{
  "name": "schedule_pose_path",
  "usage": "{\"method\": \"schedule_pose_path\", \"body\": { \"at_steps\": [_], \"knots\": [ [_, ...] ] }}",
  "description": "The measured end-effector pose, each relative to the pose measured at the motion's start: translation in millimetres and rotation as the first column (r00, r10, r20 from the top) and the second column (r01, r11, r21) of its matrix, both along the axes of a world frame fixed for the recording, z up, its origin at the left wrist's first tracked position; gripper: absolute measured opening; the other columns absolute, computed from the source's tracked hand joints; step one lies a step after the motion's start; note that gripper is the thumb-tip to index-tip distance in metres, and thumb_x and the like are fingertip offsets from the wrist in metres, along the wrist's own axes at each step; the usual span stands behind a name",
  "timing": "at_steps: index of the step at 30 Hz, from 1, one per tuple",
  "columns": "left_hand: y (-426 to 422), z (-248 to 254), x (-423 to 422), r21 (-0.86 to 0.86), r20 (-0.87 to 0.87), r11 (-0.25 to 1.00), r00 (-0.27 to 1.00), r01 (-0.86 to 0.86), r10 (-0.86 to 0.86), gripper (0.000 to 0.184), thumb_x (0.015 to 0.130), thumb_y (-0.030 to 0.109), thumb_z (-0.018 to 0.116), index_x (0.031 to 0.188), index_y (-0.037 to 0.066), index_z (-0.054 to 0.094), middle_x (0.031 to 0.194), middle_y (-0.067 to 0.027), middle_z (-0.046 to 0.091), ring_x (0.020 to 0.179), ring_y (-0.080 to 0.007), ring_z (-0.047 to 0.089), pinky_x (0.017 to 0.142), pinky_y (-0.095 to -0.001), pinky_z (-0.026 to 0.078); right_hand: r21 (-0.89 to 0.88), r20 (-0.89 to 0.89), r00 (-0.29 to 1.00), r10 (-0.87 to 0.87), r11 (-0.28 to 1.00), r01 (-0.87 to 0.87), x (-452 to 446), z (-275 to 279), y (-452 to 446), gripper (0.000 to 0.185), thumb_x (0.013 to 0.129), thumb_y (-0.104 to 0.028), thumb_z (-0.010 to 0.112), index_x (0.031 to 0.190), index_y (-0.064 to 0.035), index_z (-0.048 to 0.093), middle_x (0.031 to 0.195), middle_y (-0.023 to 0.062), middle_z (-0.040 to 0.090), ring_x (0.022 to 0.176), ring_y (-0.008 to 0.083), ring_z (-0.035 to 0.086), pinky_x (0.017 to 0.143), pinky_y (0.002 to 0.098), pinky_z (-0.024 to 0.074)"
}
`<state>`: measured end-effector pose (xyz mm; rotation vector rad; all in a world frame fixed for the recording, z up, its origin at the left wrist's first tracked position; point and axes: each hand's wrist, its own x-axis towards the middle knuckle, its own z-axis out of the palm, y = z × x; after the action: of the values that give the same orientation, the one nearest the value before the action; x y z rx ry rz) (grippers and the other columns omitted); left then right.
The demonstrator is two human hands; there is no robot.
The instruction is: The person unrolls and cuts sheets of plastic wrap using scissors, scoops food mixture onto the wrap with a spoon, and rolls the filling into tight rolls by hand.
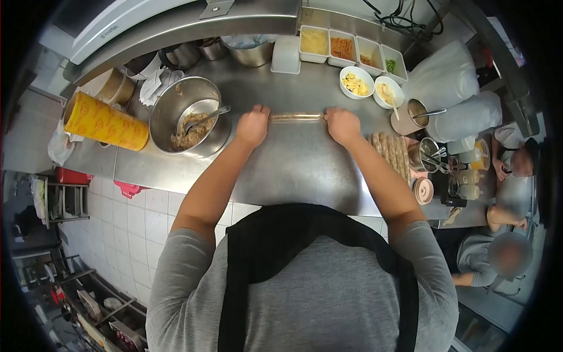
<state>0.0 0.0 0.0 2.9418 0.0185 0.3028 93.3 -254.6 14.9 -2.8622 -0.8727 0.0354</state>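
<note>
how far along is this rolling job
The row of rolls at the right looks done. In hand is one slim roll, its ends held by the left hand and right hand. Mixture sits in the steel bowl, so there is probably more to roll; the total can't be told.

Single head-worn view, looking down over arms and steel counter (293, 170).

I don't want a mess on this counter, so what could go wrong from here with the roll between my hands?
The slim roll seems held only at its ends, so a hard pull might split it. The spoon juts over the rim of the steel bowl toward your left hand; a knock could flick mixture out. Your right forearm is close to the finished-looking rolls and might nudge them.
</note>
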Motion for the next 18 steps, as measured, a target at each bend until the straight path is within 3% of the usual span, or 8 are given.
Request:
{"method": "schedule_pose_path", "body": {
  "at_steps": [5,11,14,17,18],
  "knots": [
    [13,9,8,0.098,0.063,0.992,0.995,0.078,-0.084,0.01,0.084,0.007,0.051,0.088,0.005,0.06,0.091,-0.0146,0.061,0.083,-0.0316,0.067,0.069,-0.0418,0.056,0.158,0.026,0.999,-0.047,0.986,0.042,16,-17,14,0.015,0.088,-0.017,0.051,0.094,-0.0093,0.062,0.094,0.0147,0.068,0.087,0.0324,0.067,0.072,0.045,0.0535],
    [-9,-2,21,0.146,0.024,0.988,0.999,-0.04,0.037,0.011,0.084,0.007,0.051,0.091,0.003,0.058,0.092,-0.0149,0.062,0.084,-0.0315,0.067,0.071,-0.0407,0.057,0.248,0.202,0.975,0.089,0.959,-0.139,14,-24,0,0.013,0.085,-0.012,0.051,0.091,-0.0098,0.063,0.087,0.014,0.068,0.081,0.0317,0.067,0.068,0.0425,0.0542],
    [-6,0,18,0.121,0.039,0.992,0.999,-0.042,0.038,0.012,0.084,0.007,0.051,0.094,0.002,0.056,0.093,-0.016,0.063,0.082,-0.0329,0.067,0.07,-0.0412,0.057,0.143,0.224,0.969,0.101,0.98,-0.135,20,-23,5,0.013,0.083,-0.013,0.053,0.089,-0.008,0.063,0.085,0.0133,0.067,0.083,0.0306,0.066,0.068,0.0421,0.0541],
    [-10,24,-19,0.104,-0.08,0.991,0.994,0.079,-0.071,0.012,0.084,0.007,0.05,0.094,0.002,0.055,0.092,-0.0179,0.062,0.08,-0.0349,0.066,0.068,-0.0432,0.056,0.105,0.267,0.946,0.184,0.97,-0.218,-19,7,-14,0.012,0.08,-0.015,0.055,0.085,-0.0064,0.062,0.082,0.0123,0.067,0.083,0.0295,0.065,0.066,0.0417,0.0541],
    [-14,36,-44,0.106,-0.133,0.985,0.983,0.137,-0.123,0.012,0.084,0.006,0.051,0.094,0.001,0.054,0.091,-0.0182,0.062,0.079,-0.0351,0.066,0.068,-0.0439,0.056,0.043,0.198,0.958,0.209,0.974,-0.222,-42,23,-27,0.012,0.08,-0.015,0.055,0.085,-0.0066,0.062,0.081,0.0111,0.067,0.082,0.0287,0.064,0.065,0.0414,0.0539]
  ]
}}
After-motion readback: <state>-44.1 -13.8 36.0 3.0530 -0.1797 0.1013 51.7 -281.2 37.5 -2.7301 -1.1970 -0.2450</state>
